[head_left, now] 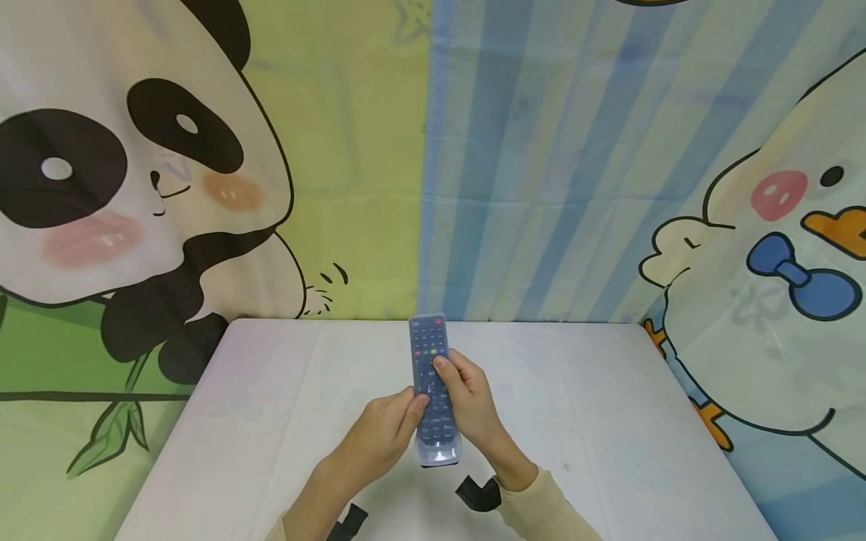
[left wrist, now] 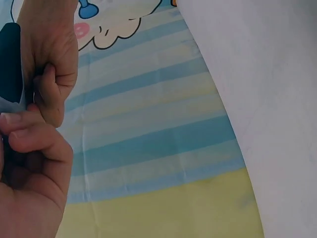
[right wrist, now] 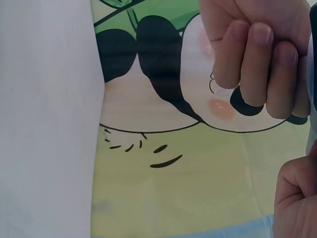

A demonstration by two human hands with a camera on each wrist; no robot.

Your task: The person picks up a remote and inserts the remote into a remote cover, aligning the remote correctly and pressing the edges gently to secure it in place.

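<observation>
Nearest the head camera, a beige sleeve (head_left: 548, 507) covers part of the right forearm. Beyond it the cartoon-printed backdrop (head_left: 541, 188) fills most of what I see, then the white table (head_left: 555, 406) below, with the hands over its middle. Both my left hand (head_left: 386, 428) and my right hand (head_left: 476, 402) are clamped on the remote control (head_left: 433, 383), one from each side, buttons facing me; it appears to be held above the tabletop. The right hand sits a little farther along it than the left. A clear cover (head_left: 438, 454) seems to wrap it, showing past the near end. I judge the step to be steadying and handling the remote. To do that well, I'd let the fingers underneath bear the load, with an even squeeze, since a smooth cover might slip. The right thumb (head_left: 452, 378) and left thumb (head_left: 411, 421) overlap the face, so I'd use light pressure there to spare the small buttons (head_left: 433, 342).
</observation>
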